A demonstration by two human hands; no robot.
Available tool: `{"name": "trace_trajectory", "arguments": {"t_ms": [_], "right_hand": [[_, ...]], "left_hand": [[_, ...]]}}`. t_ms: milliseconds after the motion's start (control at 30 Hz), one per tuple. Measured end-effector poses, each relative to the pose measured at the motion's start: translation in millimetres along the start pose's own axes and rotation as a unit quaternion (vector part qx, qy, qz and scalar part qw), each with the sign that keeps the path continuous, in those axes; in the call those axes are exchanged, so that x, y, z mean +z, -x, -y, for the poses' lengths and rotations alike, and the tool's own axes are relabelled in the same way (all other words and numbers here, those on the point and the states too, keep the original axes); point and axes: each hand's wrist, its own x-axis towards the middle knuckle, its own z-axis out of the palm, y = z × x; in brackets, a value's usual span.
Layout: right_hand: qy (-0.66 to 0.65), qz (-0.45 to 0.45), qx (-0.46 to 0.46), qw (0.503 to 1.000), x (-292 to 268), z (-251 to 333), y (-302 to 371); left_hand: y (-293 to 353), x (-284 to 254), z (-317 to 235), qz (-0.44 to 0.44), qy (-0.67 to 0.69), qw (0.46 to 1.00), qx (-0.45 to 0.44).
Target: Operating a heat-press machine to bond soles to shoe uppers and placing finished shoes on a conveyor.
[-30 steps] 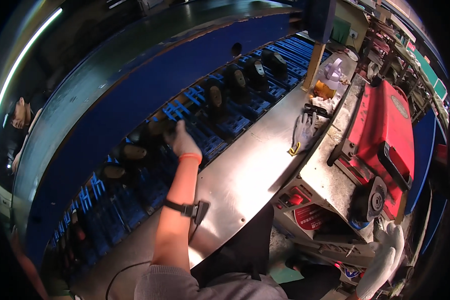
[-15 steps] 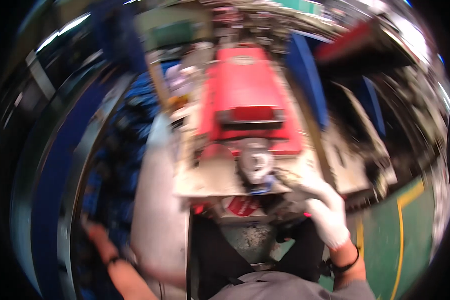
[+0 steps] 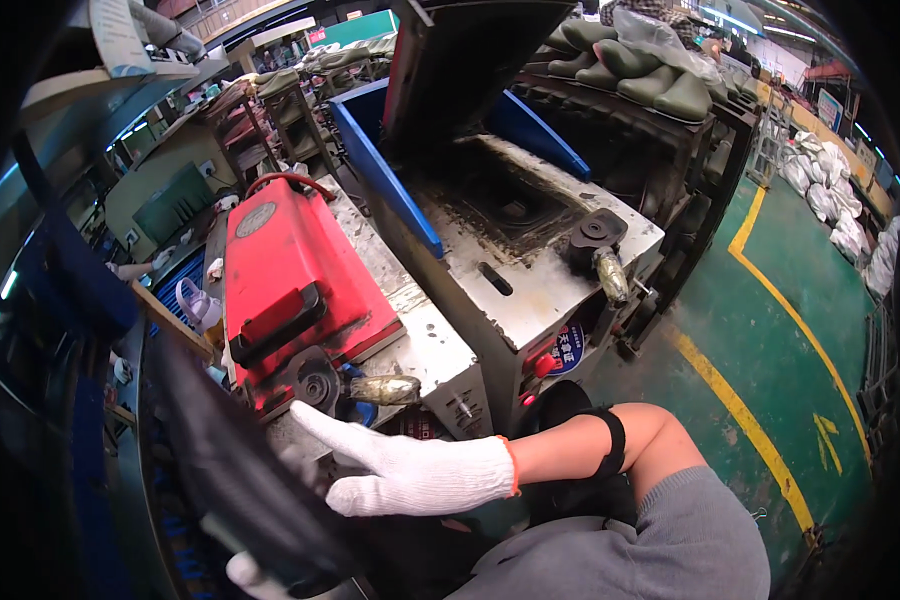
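My right hand (image 3: pixel 410 472), in a white knitted glove with an orange cuff, reaches left with fingers stretched out and thumb apart. Its fingertips lie just below a dark round hub (image 3: pixel 313 382) with a tape-wrapped handle (image 3: pixel 385 390), at the front of a red-lidded machine (image 3: pixel 300 265). A long, black, motion-smeared thing (image 3: pixel 235 455) slants across the lower left; I cannot tell its kind. Part of my left hand (image 3: pixel 250 574), whitish as if gloved, shows at its lower end and appears to hold it, though most of the fingers are hidden.
To the right stands a similar machine (image 3: pixel 490 285) with its dark lid (image 3: pixel 455 75) raised between blue side panels (image 3: pixel 385 160). Olive boots (image 3: pixel 635 75) lie on a rack behind. Yellow lines (image 3: pixel 740 420) mark the green floor. A blue-lined bin runs along the left.
The view has swung right, bringing the second machine nearer the middle. My right hand has moved left across my front. A black thing has come up beside my left hand.
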Motion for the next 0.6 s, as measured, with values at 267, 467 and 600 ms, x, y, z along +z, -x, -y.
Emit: {"name": "trace_trajectory", "arguments": {"t_ms": [267,467,600], "right_hand": [[-0.071,-0.198,-0.034,0.977,-164.7,74.9,75.6],[0.483,-0.313,0.189,0.796,-315.4,89.4,37.6],[0.557,-0.333,0.304,0.697,-377.5,50.3,-5.4]], "left_hand": [[-143.3,160.0,26.3,0.162,-0.232,0.959,0.027],[-299.5,239.3,8.1,0.217,-0.329,0.904,0.169],[-394.8,298.3,16.8,0.161,-0.475,0.787,0.36]]}}
